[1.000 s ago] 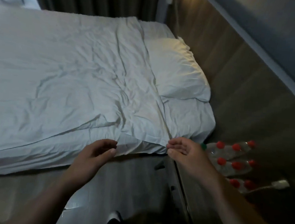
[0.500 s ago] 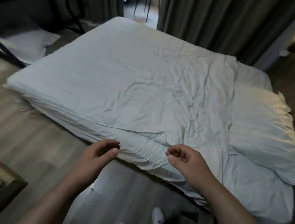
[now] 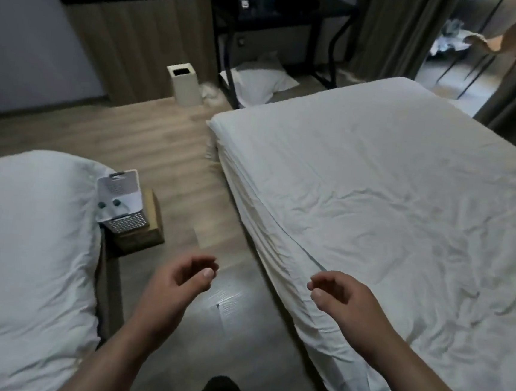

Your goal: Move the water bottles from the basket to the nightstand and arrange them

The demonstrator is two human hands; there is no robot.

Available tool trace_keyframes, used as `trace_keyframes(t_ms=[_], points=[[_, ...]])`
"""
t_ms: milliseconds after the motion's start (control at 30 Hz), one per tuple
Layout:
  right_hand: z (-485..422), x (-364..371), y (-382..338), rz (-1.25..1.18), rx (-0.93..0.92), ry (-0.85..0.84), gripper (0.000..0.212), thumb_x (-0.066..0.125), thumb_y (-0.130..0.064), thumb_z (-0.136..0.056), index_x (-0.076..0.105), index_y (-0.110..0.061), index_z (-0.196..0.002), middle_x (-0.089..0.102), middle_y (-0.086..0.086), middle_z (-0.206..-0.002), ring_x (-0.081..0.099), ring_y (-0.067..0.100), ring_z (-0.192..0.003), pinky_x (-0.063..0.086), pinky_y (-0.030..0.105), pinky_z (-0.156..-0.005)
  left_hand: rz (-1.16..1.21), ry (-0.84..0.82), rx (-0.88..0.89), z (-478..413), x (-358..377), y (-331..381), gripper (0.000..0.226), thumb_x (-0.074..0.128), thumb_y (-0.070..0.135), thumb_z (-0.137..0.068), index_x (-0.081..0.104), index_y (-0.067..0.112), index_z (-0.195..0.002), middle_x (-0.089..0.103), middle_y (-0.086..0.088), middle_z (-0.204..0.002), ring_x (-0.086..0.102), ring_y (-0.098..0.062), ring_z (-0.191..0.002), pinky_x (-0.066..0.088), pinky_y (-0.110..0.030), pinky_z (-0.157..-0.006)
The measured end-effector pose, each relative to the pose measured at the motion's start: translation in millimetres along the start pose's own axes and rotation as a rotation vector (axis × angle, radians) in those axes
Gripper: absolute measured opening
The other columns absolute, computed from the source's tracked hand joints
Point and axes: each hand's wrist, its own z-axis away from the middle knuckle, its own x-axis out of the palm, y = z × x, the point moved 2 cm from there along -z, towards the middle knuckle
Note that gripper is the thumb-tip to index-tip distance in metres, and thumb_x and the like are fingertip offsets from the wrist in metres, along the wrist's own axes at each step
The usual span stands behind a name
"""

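A white perforated basket (image 3: 124,211) stands on a low wooden stand (image 3: 149,232) between the two beds, at centre left. Two dark green bottle caps (image 3: 110,204) show inside it. My left hand (image 3: 180,279) hovers empty over the floor, below and to the right of the basket, fingers loosely curled and apart. My right hand (image 3: 341,296) hangs empty over the near edge of the right bed, fingers curled and apart. The nightstand with red-capped bottles is out of view.
A white bed (image 3: 390,207) fills the right side, another bed (image 3: 21,252) the left, with a wooden floor aisle (image 3: 204,222) between. A cream bin (image 3: 183,86), a pillow on the floor (image 3: 257,83) and a dark desk (image 3: 281,16) stand at the back.
The view has swung left from the nightstand and its bottles, across the bed, to the aisle with the basket. Both hands stay empty in front of me.
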Motion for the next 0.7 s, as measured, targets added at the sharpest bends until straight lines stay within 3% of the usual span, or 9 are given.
trace_keyframes(t_ms=[167, 233, 333, 500, 700], points=[[-41.7, 45.9, -22.1, 0.052, -0.052, -0.202, 0.015, 0.069, -0.005, -0.084, 0.071, -0.018, -0.092, 0.073, 0.003, -0.092, 0.068, 0.022, -0.093, 0.053, 0.039, -0.086, -0.009, 0.249, -0.004, 31.4, -49.3, -4.8, 0.051, 0.068, 0.048, -0.063, 0.071, 0.018, -0.104, 0.075, -0.004, -0.101, 0.07, -0.021, -0.096, 0.056, -0.046, -0.089], [-60.6, 65.2, -37.5, 0.059, -0.073, -0.265, 0.017, 0.069, -0.007, -0.084, 0.07, -0.021, -0.094, 0.074, -0.001, -0.093, 0.068, 0.015, -0.093, 0.054, 0.032, -0.085, 0.003, 0.343, -0.003, 38.7, -66.0, -8.6, 0.051, 0.067, 0.047, -0.061, 0.072, 0.016, -0.101, 0.075, -0.006, -0.099, 0.07, -0.023, -0.095, 0.058, -0.041, -0.084], [-93.4, 94.3, -59.3, 0.103, -0.119, -0.348, 0.017, 0.07, -0.014, -0.084, 0.069, -0.024, -0.098, 0.073, -0.001, -0.097, 0.068, 0.013, -0.094, 0.054, 0.036, -0.088, 0.057, 0.435, -0.009, 39.1, -88.1, -19.3, 0.042, 0.067, 0.045, -0.061, 0.075, 0.018, -0.093, 0.074, -0.01, -0.096, 0.07, -0.025, -0.091, 0.059, -0.028, -0.072], [-153.4, 139.6, -83.6, 0.135, -0.124, -0.405, 0.017, 0.069, -0.013, -0.085, 0.068, -0.022, -0.1, 0.073, 0.002, -0.099, 0.068, 0.016, -0.096, 0.053, 0.041, -0.094, 0.143, 0.463, -0.045, 0.0, -122.6, -40.9, 0.038, 0.066, 0.043, -0.062, 0.076, 0.025, -0.094, 0.074, -0.012, -0.097, 0.071, -0.025, -0.093, 0.061, -0.032, -0.078], [-227.5, 176.2, -113.5, 0.282, -0.1, -0.419, 0.017, 0.069, -0.02, -0.085, 0.069, -0.025, -0.101, 0.072, -0.003, -0.098, 0.068, 0.011, -0.095, 0.054, 0.037, -0.092, 0.156, 0.432, -0.119, -92.6, -179.9, -52.9, 0.039, 0.068, 0.046, -0.06, 0.075, 0.025, -0.091, 0.074, -0.008, -0.098, 0.069, -0.028, -0.099, 0.06, -0.037, -0.083]])
